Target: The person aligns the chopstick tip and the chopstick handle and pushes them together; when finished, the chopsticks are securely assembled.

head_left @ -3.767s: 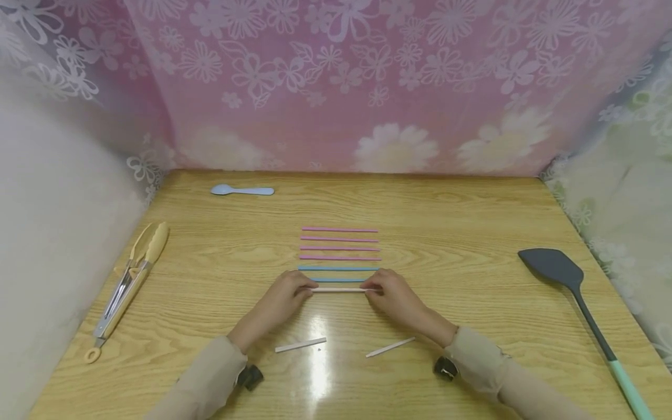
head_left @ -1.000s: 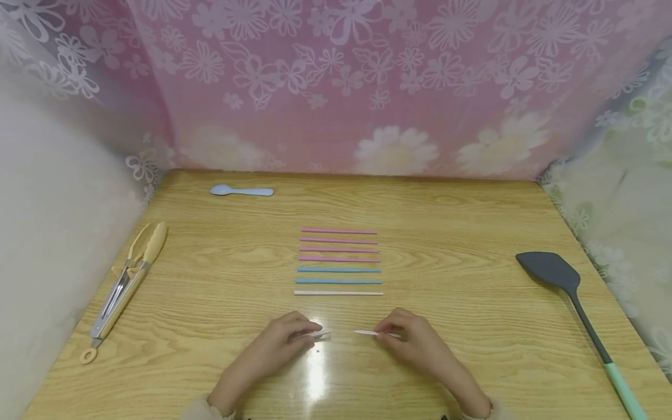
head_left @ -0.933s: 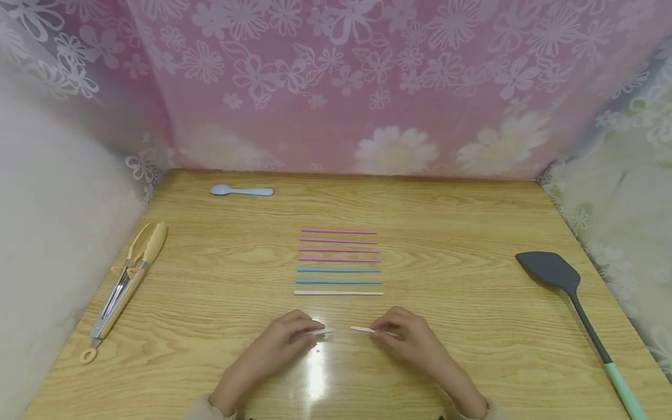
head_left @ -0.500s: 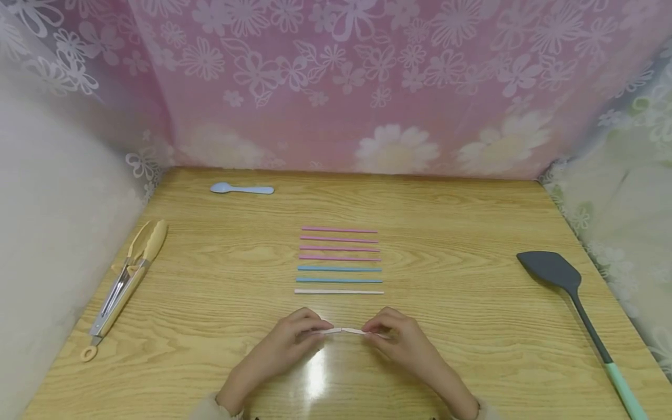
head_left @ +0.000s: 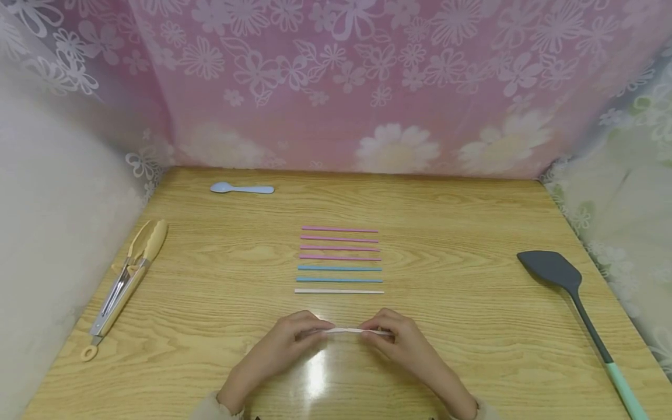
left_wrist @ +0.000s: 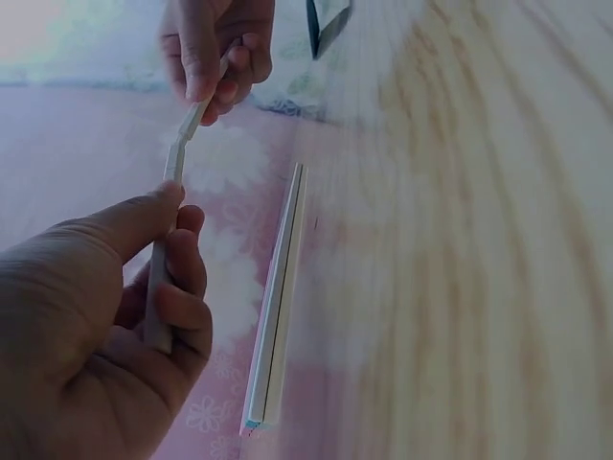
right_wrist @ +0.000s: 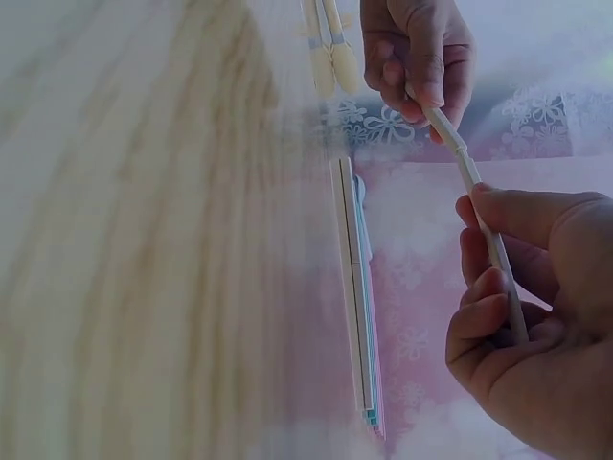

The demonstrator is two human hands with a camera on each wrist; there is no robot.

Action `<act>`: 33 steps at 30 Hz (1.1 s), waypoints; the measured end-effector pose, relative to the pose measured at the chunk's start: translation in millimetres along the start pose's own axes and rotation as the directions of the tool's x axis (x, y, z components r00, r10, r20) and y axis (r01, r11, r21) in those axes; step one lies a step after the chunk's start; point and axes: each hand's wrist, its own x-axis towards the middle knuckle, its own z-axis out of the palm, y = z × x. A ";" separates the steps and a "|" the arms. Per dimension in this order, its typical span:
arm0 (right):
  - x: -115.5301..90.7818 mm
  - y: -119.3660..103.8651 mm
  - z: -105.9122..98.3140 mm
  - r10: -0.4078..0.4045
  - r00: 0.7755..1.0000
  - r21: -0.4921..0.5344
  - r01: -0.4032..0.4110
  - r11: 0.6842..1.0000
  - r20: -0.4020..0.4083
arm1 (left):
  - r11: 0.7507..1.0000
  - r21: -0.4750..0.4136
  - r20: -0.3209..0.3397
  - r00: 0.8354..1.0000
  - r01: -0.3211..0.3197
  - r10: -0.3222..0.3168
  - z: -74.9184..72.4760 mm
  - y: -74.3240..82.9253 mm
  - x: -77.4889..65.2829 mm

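Observation:
My left hand (head_left: 286, 344) pinches one half of a white chopstick (left_wrist: 159, 311), its thumb along the stick and its fingers curled behind. The other white chopstick half (right_wrist: 498, 259) is in my right hand (head_left: 404, 343), gripped between thumb and curled fingers. Both halves are held above the table, and their inner ends meet between the hands at a slight angle in the wrist views. Just beyond the hands lies a whole white chopstick (head_left: 338, 291), parallel to two blue chopsticks (head_left: 339, 280) and several pink chopsticks (head_left: 340, 248).
Yellow-handled tongs (head_left: 126, 289) lie at the table's left side. A pale blue spoon (head_left: 242, 188) is at the back left. On the right is a dark spatula (head_left: 551, 270) with a mint handle. A pink floral curtain (head_left: 336, 87) hangs behind the wooden table (head_left: 462, 233).
Earlier both hands held the white chopstick now in the row, while two halves lay on the table. The hands drew back, picked up a half each, then brought the ends together.

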 end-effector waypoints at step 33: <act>2.6 -4.4 4.3 -0.109 0.994 -0.102 0.109 0.989 0.009 | 0.994 0.079 -0.071 0.994 -0.075 0.080 -1.4 5.6 2.6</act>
